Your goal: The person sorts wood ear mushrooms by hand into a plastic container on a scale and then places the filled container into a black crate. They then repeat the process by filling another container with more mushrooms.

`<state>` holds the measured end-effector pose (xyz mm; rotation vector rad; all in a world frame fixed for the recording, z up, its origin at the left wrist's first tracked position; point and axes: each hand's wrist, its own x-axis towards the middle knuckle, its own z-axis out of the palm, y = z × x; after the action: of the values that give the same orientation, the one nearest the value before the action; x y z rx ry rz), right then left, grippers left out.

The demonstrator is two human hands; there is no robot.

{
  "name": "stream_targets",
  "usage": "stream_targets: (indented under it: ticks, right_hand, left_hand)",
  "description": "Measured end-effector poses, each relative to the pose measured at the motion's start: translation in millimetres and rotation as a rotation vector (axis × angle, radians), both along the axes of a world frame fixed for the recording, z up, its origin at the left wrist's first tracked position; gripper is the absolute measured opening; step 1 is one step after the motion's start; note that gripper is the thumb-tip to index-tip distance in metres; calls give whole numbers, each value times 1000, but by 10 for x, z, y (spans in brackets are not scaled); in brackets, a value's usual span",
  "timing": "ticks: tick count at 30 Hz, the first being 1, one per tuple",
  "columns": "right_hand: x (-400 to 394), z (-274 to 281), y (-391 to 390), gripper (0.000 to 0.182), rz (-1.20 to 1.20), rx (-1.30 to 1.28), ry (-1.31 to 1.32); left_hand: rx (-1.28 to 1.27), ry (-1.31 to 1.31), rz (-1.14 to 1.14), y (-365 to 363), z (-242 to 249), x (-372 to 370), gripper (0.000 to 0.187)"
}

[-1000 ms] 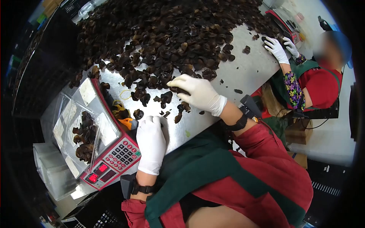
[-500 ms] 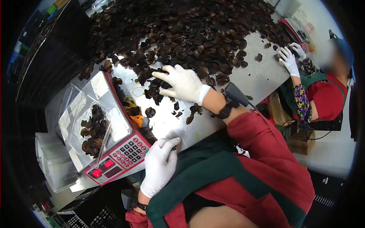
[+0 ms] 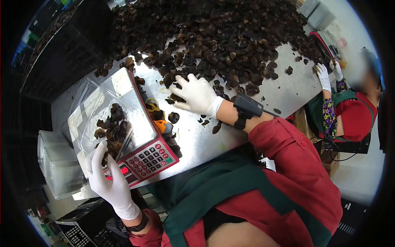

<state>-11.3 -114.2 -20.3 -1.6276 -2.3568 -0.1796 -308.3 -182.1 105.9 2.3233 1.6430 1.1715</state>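
Observation:
My left hand (image 3: 109, 179), in a white glove, is at the near edge of a clear plastic box (image 3: 88, 101) on a digital scale (image 3: 150, 158). A dark piece of wood ear fungus (image 3: 105, 159) shows between its thumb and fingers. Several more pieces of wood ear (image 3: 115, 127) lie in the box. My right hand (image 3: 197, 96), also gloved, has its fingers spread over loose wood ear at the near edge of a large heap (image 3: 214, 45). A few dark pieces show under its thumb and fingertips; its palm is hidden.
An orange-handled tool (image 3: 163, 126) and yellow rubber bands (image 3: 153, 108) lie beside the scale on the metal table (image 3: 197, 144). Stacked clear boxes (image 3: 59, 164) stand at left, dark crates (image 3: 66, 57) behind. A co-worker's gloved hand (image 3: 324, 77) is at the table's far right.
My left hand has moved left from the table's front edge to the box on the scale. My right hand has stayed by the heap, its fingers now over a small cluster. The view has shifted slightly.

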Motion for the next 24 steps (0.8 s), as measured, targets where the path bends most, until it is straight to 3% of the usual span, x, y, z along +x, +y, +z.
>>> stream_targets:
  ticks: [3, 9, 11, 13, 15, 17, 21, 24]
  right_hand:
    - [198, -121, 101, 23, 3, 124, 121]
    - [401, -128, 363, 21, -31, 103, 659]
    - [410, 80, 389, 26, -285, -238, 988]
    - [466, 313, 430, 25, -387, -589, 1372]
    - [483, 351, 468, 23, -357, -577, 1317]
    - [446, 416, 479, 22, -256, -750, 1716]
    - [325, 563, 534, 26, 61, -1036, 1943]
    - [156, 718, 581, 27, 151, -1122, 1983]
  left_hand:
    - [32, 51, 15, 103, -65, -99, 36]
    - [-21, 55, 56, 226, -93, -275, 37]
    - [-75, 162, 26, 268, -84, -238, 39]
    - [-86, 161, 19, 262, -77, -227, 39]
    - [-123, 176, 9, 251, -66, -241, 40]
    - [-116, 166, -5, 270, -97, -268, 39]
    - [-130, 117, -81, 294, -136, -317, 37]
    - [-170, 92, -77, 271, -67, -297, 35]
